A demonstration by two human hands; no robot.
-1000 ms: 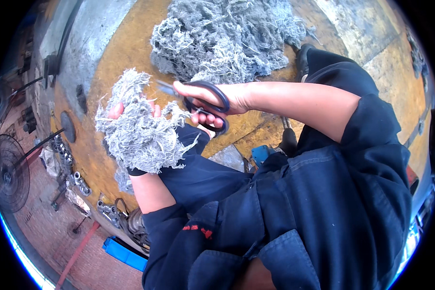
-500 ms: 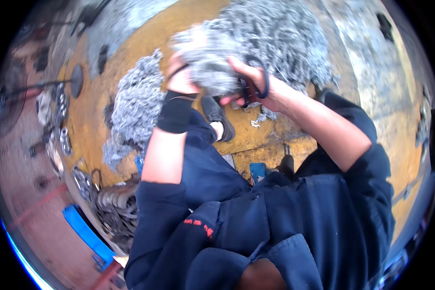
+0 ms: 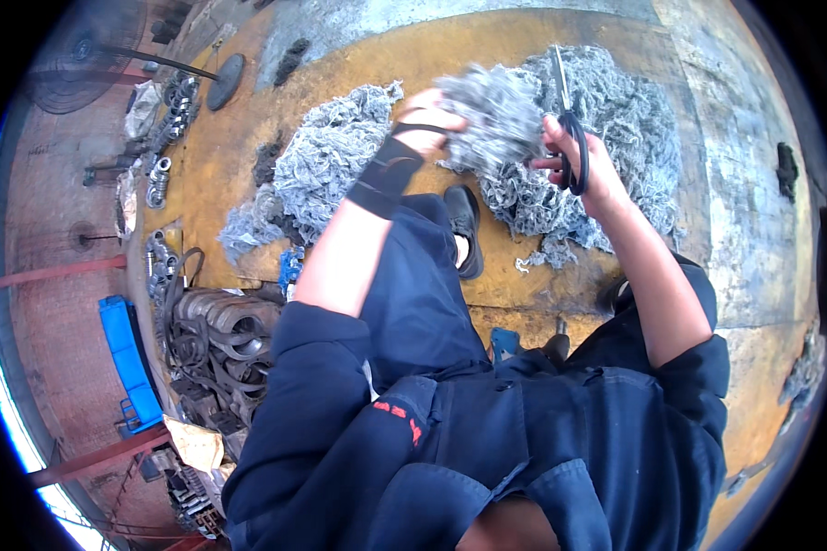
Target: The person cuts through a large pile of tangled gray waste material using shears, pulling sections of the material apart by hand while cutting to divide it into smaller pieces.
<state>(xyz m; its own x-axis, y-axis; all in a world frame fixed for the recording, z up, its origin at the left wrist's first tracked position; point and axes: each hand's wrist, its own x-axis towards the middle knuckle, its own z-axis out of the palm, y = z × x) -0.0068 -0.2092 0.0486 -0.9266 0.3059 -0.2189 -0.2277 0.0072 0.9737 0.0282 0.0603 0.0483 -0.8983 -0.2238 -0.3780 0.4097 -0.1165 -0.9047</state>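
My left hand [image 3: 429,126], with a black wrist wrap [image 3: 384,179], is closed on the near edge of a clump of grey yarn [image 3: 492,118], which is smeared by motion. My right hand [image 3: 597,174] grips scissors [image 3: 573,151] by their black handles, with the metal blades pointing away from me. Its fingers are close to the clump's right side; whether they touch it I cannot tell. Beyond and below the clump spreads a big heap of grey yarn scraps [image 3: 629,138]. A smaller heap [image 3: 326,165] lies to the left of my left forearm.
A yellow-brown worn floor [image 3: 515,308] lies under the heaps. On the left are metal rings [image 3: 239,331], a blue bench-like object [image 3: 129,358] and a pedestal fan [image 3: 83,50] with a round base [image 3: 226,81]. My shoe [image 3: 463,230] stands between the heaps.
My right hand has drawn apart from the clump, and the scissors now point away with their blades showing. The clump stays in my left hand. The whole view has shifted.
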